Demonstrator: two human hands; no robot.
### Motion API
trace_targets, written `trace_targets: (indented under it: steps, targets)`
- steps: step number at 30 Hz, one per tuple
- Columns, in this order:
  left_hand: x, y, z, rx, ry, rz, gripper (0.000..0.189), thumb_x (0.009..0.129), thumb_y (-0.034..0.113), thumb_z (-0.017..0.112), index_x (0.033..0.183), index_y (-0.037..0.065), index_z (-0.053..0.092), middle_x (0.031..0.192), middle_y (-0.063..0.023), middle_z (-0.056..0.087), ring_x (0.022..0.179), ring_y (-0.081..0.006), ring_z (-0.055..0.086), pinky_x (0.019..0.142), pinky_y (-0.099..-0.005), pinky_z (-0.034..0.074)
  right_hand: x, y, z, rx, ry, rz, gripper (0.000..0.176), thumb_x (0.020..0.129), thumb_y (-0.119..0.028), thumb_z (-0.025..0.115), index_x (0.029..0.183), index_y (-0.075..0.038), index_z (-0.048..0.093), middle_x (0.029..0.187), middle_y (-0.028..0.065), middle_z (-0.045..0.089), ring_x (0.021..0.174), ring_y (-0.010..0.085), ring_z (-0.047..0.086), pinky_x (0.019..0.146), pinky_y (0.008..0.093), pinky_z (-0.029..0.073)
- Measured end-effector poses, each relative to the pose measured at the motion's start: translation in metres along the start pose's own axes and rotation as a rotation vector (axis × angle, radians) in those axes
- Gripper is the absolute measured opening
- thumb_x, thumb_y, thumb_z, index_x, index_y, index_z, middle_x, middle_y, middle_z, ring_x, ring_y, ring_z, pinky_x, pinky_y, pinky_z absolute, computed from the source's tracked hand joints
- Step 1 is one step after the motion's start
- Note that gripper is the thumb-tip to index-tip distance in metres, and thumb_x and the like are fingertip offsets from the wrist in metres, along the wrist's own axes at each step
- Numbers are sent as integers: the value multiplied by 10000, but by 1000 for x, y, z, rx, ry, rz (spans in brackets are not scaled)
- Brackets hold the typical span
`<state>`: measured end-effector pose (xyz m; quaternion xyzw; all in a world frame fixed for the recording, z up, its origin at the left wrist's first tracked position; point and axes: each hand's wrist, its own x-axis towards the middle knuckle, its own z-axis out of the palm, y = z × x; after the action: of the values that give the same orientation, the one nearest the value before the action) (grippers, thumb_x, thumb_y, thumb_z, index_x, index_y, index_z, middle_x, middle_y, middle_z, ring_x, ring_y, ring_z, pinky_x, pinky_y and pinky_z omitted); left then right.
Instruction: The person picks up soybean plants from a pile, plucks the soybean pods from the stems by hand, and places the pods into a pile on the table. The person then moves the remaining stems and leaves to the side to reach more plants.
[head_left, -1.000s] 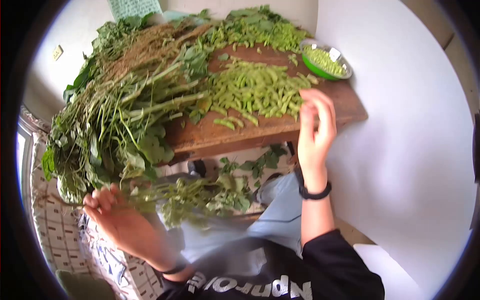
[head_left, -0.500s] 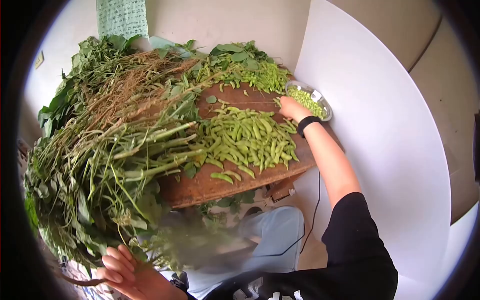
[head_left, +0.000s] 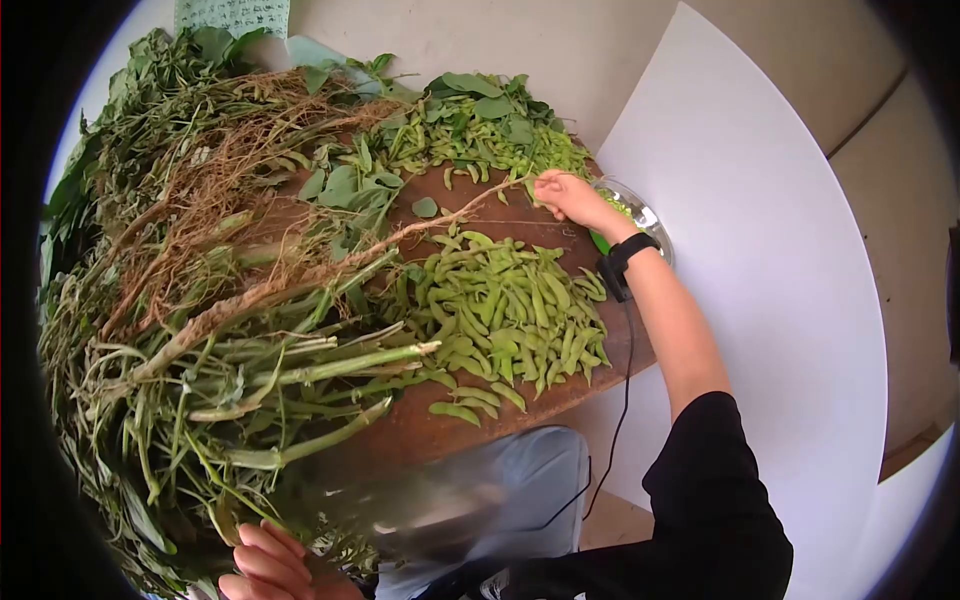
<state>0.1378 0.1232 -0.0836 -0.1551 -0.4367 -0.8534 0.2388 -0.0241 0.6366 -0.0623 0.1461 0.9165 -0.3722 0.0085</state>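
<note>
My right hand, with a black band on the wrist, is above the right side of the wooden table, its fingers closed on the thin end of a long brown root. That root stretches left into the heap of stalks. Just behind the hand is a clear bowl with green beans, partly covered by the wrist. My left hand is at the bottom left, fingers curled beside leafy green stems; what it holds, if anything, is hidden. A pile of green pods lies nearest my right hand.
A big heap of stalks, leaves and roots covers the left of the table. More pods and leaves lie at the back. A white curved panel stands to the right. A black cable hangs down past the table edge.
My right hand has moved left and up from beside the bowl and now pinches the root's end. My left hand has shifted slightly right and down. The view has tilted a little.
</note>
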Motion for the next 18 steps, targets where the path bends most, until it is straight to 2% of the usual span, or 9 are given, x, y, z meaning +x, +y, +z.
trace_targets:
  steps: [2,3,5,7,9,14,16,18]
  targets:
    - [1,-5,-2,19,-5,-2,345,1010,378,445,777,126,406,615,4,362,600,-138,341,598,-280,330,-14,-38,1,209,-130,-114,177,943,-157,594,1051,-19,572,810,33,627,582,46,467,540,195,409]
    - [1,-7,-4,4,-29,14,343,1010,378,444,777,128,408,610,6,362,598,-137,343,599,-281,332,-25,-54,0,211,-133,-114,177,943,-157,594,1051,-19,572,810,33,627,582,46,467,540,195,409]
    - [2,-11,0,-10,-51,28,342,1010,378,444,778,129,409,605,8,362,595,-135,345,601,-281,334,-48,-80,0,255,-407,-116,193,934,-154,614,1070,-23,577,842,33,634,601,41,464,555,189,404]
    - [0,-10,13,40,165,-12,341,1010,377,445,777,131,407,602,11,359,590,-128,342,601,-279,335,-58,-90,5,280,-430,-104,203,928,-155,624,1071,-19,576,853,37,637,603,44,465,556,191,403]
    - [0,-12,14,24,176,-26,338,1012,372,443,775,133,406,600,13,357,586,-122,339,600,-278,331,-69,-99,12,326,-392,-128,219,919,-153,643,1058,0,571,859,62,638,587,45,484,533,190,415]
    - [-1,-15,17,6,191,-27,318,1021,329,432,769,138,397,597,13,355,573,-109,324,603,-278,320,-115,-145,25,435,-316,-137,178,927,-131,627,1050,-10,586,875,45,651,583,17,535,493,152,431]
    - [-2,-17,17,-6,180,-39,314,1025,315,420,771,132,397,597,11,351,570,-113,319,602,-281,310,-134,-162,30,429,-280,-212,176,920,-85,616,1049,21,561,839,84,634,562,42,538,461,146,400]
    - [-3,-19,19,-35,225,-22,315,1030,310,404,775,125,398,594,12,344,571,-115,318,597,-287,296,-144,-165,27,382,-294,-233,171,925,-89,604,1054,18,568,851,82,644,580,48,553,483,157,417]
